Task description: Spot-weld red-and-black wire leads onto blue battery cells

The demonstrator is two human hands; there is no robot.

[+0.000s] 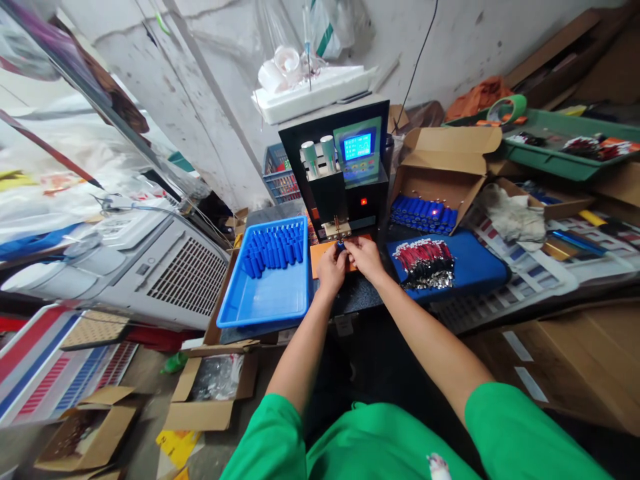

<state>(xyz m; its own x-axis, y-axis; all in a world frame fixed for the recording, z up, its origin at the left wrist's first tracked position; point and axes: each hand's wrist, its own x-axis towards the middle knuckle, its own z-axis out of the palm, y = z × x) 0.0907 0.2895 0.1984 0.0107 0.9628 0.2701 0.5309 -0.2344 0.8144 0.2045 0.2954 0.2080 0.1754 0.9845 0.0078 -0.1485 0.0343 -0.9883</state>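
Note:
Close together in front of a black spot welder (327,193), my two hands meet under its copper electrodes (339,225). Between the fingertips a small part of a blue cylindrical battery cell (341,246) shows. My left hand (331,268) is closed on the cell from the left. From the right, my right hand (364,257) pinches at the same spot; whether it also holds a wire or tab is hidden by the fingers. Beneath both hands lies an orange plate (323,256). The welder's display (358,148) is lit.
Left of my hands, a blue tray (270,300) holds upright blue cells. To the right, red and black wires (425,261) lie on a blue pad (477,263), with a cardboard box (443,175) of cells behind. A green tray (550,157) stands farther right.

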